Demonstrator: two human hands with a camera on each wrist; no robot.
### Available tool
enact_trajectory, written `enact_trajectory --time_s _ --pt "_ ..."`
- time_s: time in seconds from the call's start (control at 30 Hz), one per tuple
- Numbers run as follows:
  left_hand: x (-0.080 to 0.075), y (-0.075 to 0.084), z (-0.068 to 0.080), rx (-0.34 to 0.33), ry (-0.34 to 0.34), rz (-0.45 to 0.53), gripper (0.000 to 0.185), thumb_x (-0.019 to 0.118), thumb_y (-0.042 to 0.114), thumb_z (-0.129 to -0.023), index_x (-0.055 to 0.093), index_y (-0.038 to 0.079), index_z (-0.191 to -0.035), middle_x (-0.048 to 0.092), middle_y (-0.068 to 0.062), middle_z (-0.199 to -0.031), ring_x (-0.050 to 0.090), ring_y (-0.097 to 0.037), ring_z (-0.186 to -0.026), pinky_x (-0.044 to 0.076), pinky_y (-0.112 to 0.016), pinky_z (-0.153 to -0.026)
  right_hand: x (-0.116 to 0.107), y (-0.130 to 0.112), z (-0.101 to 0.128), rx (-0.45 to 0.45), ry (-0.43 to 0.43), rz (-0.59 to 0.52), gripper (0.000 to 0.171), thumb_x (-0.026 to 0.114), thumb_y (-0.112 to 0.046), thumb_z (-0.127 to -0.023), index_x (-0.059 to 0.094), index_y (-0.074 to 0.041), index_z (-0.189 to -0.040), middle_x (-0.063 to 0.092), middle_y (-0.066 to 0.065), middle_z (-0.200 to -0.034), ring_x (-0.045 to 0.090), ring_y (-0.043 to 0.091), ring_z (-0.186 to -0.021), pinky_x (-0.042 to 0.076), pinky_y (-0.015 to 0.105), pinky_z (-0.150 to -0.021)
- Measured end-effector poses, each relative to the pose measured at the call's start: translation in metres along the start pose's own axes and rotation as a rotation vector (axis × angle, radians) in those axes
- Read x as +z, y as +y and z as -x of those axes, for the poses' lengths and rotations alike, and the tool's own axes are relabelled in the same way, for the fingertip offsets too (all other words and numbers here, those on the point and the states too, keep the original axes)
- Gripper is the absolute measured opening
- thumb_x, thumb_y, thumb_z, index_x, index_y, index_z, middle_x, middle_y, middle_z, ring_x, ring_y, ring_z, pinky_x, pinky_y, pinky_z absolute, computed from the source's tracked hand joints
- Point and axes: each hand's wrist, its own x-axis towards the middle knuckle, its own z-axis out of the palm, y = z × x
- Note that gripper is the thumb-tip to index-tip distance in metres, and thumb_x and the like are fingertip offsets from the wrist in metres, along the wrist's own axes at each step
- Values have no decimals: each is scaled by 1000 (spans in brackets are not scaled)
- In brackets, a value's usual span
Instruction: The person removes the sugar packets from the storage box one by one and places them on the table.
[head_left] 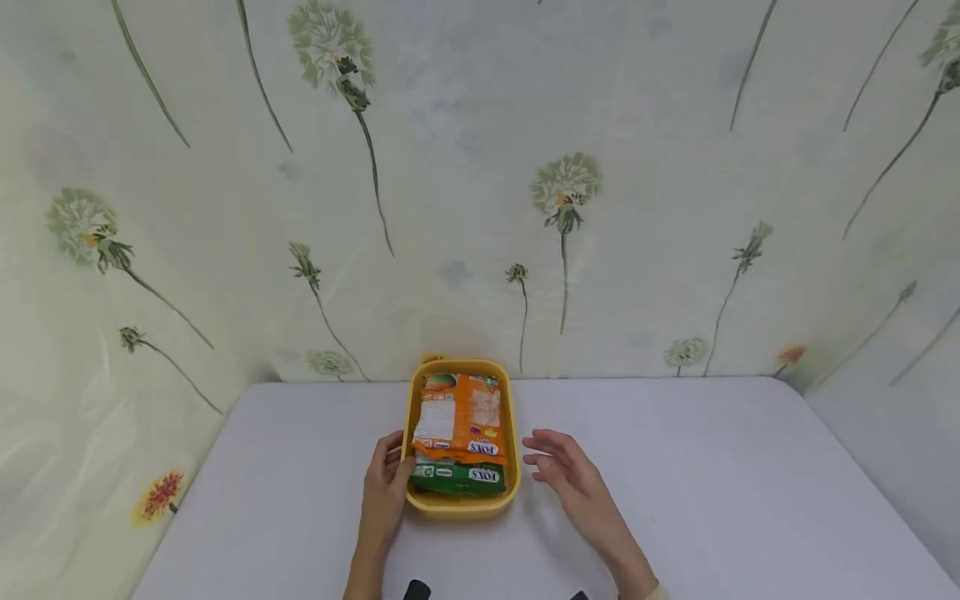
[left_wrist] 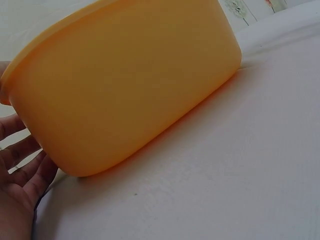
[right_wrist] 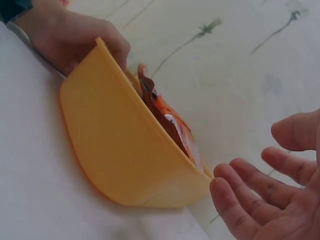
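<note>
A yellow plastic container (head_left: 465, 506) stands on the table with two candy bags in it. The orange FOX'S bag (head_left: 468, 408) lies on top, partly covering a green FOX'S bag (head_left: 459, 477); their lettering is upside down in the head view. At the container's left side, my left hand (head_left: 385, 492) grips the wall, thumb over the rim and fingers along the outside. To the right, my right hand (head_left: 573, 483) is held in the air with spread, slightly bent fingers, just apart from the container. In the right wrist view its fingertips (right_wrist: 220, 187) appear near the container's rim.
A white cloth covers the table (head_left: 675, 467). Behind it and along the sides hangs a pale sheet (head_left: 465, 208) printed with dandelions; the container's far end is close to it. Two small dark objects poke in at the bottom edge of the head view.
</note>
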Motion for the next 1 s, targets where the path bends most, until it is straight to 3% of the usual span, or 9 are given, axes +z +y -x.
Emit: enact_trajectory --time_s 0.33,0.57,0.8,1.0 --pt "0 -1 4 -13 -27 15 38 55 18 -93 49 21 -131 56 -5 -128 58 -18 -113 48 -33 -98 9 -1 -2 76 -24 -33 39 52 -28 -97 43 -17 -133 52 11 -137 55 27 -122 49 23 -94" --pt "-3 -2 -1 11 2 -10 37 55 16 -92 50 22 -129 57 -2 -126 59 -17 -110 48 -36 -98 14 -11 -8 149 -41 -73 44 53 -30 -96 43 -15 -135 49 9 -141 50 26 -128 44 38 -104" --pt "-3 0 -1 5 0 -18 37 54 17 -92 50 21 -129 57 -3 -126 60 -18 -110 48 -39 -97 22 -24 -7 203 -99 -63 48 52 -33 -96 41 -15 -138 43 8 -146 38 28 -137 32 50 -111" --pt "-2 0 0 -1 -1 -7 38 55 16 -92 50 20 -129 57 -4 -126 60 -19 -111 48 -38 -97 32 -32 -11 194 -143 -49 55 54 -36 -94 36 -15 -141 31 11 -153 24 34 -143 27 54 -112"
